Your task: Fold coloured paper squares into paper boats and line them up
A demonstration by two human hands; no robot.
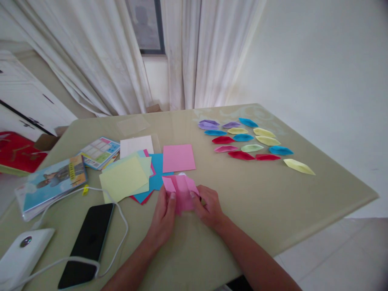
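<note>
A partly folded sheet of pink paper is held up just above the table between both hands. My left hand pinches its left side, thumb on top. On its right side, my right hand grips the edge between thumb and fingers. Creases run down the sheet, and its side flaps stand up a little. A flat pink square lies just beyond my hands. To the left is a loose pile of coloured paper, with a pale yellow sheet uppermost and blue sheets showing beneath.
Several folded paper boats in many colours lie in rows at the right. A black phone, white power bank, white cable and books occupy the left. The table's right edge slants away toward the wall.
</note>
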